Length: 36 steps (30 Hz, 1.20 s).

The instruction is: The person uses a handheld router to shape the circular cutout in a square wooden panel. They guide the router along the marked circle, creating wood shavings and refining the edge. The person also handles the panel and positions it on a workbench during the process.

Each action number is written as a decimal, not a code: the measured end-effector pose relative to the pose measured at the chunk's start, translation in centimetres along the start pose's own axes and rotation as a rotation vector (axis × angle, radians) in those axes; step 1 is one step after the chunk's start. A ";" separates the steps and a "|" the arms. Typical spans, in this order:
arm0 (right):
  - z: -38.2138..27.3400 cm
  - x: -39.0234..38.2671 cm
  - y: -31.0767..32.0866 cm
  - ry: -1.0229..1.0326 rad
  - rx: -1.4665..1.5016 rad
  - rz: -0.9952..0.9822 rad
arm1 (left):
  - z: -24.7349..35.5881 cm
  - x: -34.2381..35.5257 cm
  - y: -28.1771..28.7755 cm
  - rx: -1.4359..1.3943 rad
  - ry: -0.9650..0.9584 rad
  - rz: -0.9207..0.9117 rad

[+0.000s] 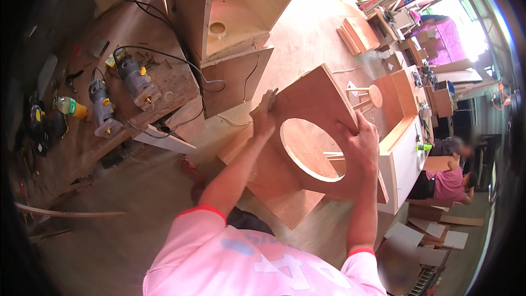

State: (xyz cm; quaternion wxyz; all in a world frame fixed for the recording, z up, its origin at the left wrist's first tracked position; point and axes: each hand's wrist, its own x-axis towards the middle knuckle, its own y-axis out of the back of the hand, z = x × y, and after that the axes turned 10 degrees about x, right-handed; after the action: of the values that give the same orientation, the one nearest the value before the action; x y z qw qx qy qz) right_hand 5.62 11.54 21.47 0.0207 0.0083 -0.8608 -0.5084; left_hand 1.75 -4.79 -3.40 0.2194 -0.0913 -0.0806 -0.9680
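In front of me I hold up a brown wooden panel (307, 98) with a large round hole cut through it, tilted at an angle. My left hand (264, 116) grips its left edge, fingers stretched along the side. The right hand (360, 138) clasps the opposite edge, its thumb on the brown face and the other fingers partly hidden. Pale cut wood shows around the hole's rim. Below the panel, another plywood piece (285, 203) is partly covered by it and by my left forearm.
On the left workbench (76, 148) lie two trim routers (100, 104) with cords and a bottle (71, 106). An open wooden cabinet (241, 22) stands ahead. To the right are a round stool (375, 96), a white-sided cabinet (402, 164) and a person in pink (446, 183).
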 end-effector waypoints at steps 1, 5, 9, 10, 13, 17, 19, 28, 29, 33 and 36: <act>0.0 0.0 -0.1 0.008 -0.027 0.011 | -0.6 0.7 1.4 -0.066 0.085 -0.123; 0.0 0.3 -0.3 -0.005 0.005 0.025 | 1.9 7.0 4.9 -0.221 0.040 -0.637; -0.2 0.3 0.0 -0.023 0.050 -0.004 | 7.9 11.8 6.3 -0.279 0.012 -0.844; -0.2 0.3 0.0 -0.038 0.014 0.010 | 8.9 11.5 6.5 -0.192 0.014 -0.815; -0.3 0.2 0.2 -0.039 -0.002 0.002 | 9.9 9.1 6.6 -0.096 -0.072 -0.615; -0.3 0.3 0.3 -0.045 -0.006 -0.057 | 9.1 3.6 6.0 -0.139 -0.107 -0.368; -0.3 0.4 0.3 -0.054 -0.002 -0.052 | 8.6 1.4 6.8 -0.066 -0.141 -0.336; -0.4 0.1 0.4 0.005 -0.024 -0.054 | 10.1 4.6 6.0 -0.014 -0.124 -0.158; -0.3 0.1 0.3 0.011 -0.017 -0.055 | 10.2 4.7 4.6 -0.033 -0.230 -0.172; 0.1 0.1 0.0 0.033 -0.032 -0.033 | 7.5 2.4 2.8 -0.042 -0.236 -0.116; 0.3 0.3 -0.1 0.020 -0.080 -0.010 | 5.1 1.8 4.3 -0.081 -0.054 -0.219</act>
State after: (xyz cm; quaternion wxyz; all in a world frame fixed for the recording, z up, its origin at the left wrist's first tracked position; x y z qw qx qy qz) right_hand 5.35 11.75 21.21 0.0270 0.0170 -0.8394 -0.5425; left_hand 2.74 -8.33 2.38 0.1061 -0.1165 -0.0568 -0.9859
